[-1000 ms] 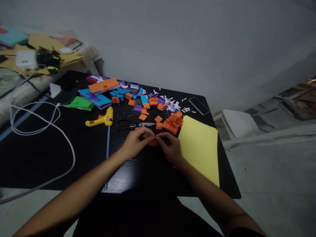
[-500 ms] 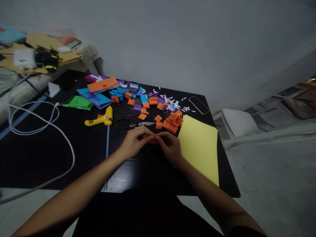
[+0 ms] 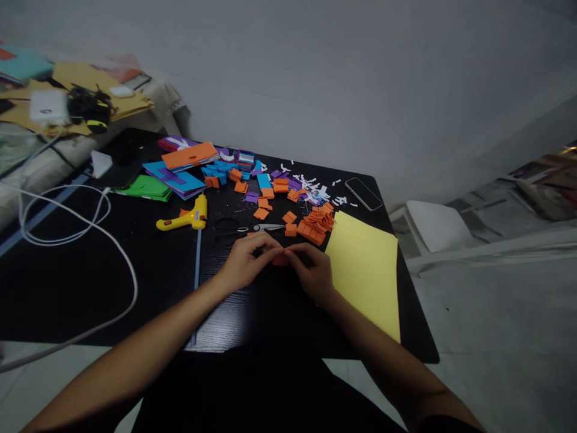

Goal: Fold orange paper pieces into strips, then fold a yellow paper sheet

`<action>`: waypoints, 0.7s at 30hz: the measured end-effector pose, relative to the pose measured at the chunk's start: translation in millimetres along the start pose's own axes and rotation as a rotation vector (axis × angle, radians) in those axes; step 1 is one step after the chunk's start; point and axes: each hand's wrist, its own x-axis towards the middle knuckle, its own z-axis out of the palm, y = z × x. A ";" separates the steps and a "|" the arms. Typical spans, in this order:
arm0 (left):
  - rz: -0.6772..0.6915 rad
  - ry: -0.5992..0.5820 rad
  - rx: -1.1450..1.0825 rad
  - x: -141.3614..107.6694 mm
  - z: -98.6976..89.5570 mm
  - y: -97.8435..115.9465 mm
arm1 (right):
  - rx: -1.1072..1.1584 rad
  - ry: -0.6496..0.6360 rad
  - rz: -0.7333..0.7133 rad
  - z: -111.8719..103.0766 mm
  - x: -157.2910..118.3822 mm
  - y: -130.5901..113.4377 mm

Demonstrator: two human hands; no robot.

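Observation:
Between my two hands is a small orange paper piece (image 3: 280, 260), mostly covered by my fingers. My left hand (image 3: 250, 260) pinches it from the left with thumb and forefinger. From the right, my right hand (image 3: 312, 268) pinches the same piece, and the fingertips of both hands nearly meet. Just beyond the hands lie scissors (image 3: 269, 227) and dark-handled pliers (image 3: 231, 230). A heap of folded orange paper pieces (image 3: 315, 224) sits past my right hand, beside a stack of yellow sheets (image 3: 365, 264).
A yellow glue gun (image 3: 184, 218) lies left of my hands, with a white cable (image 3: 121, 240) looping farther left. Folded blue paper (image 3: 174, 177), green paper (image 3: 146, 187), white scraps (image 3: 311, 183) and a phone (image 3: 363, 193) lie toward the back of the black table (image 3: 148, 288).
Slightly more of the orange paper piece shows below my fingertips. Both hands stay in nearly the same place, and the view has shifted very slightly.

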 end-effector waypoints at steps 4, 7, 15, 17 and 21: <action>0.029 0.009 0.039 -0.9 0.6 -1.1 | 0.029 0.004 -0.026 -0.6 0.3 -0.2; 0.054 0.034 0.053 -1.2 0.9 -1.4 | 0.043 0.014 -0.050 -1.5 1.8 -0.9; 0.026 0.155 -0.044 0.5 -2.8 -1.9 | 0.229 0.050 0.263 -2.4 9.8 4.9; 0.041 0.143 -0.049 1.0 -3.0 -2.4 | 0.363 0.032 0.356 -1.3 11.0 8.2; 0.105 0.079 -0.018 1.3 -1.2 -3.3 | 0.472 0.029 0.432 -0.6 12.1 11.4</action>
